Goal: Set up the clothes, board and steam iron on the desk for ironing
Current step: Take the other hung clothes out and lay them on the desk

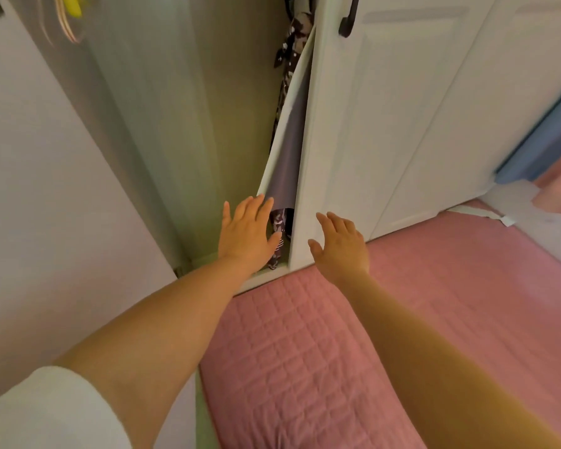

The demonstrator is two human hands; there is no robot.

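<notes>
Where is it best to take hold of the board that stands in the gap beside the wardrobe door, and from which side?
Probably grip the ironing board by its pale outer edge near the bottom, coming from the left with the left hand. It stands upright, and the wardrobe door blocks its right side.

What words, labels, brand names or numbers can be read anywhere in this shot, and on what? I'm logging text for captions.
None: no readable text shows.
The patterned fabric in the wardrobe gap carries light marks on dark, a print, not letters.
The grey board standing in the gap, the white wardrobe door and the pink quilted mat are plain.
Left hand and right hand hold nothing with text.
</notes>
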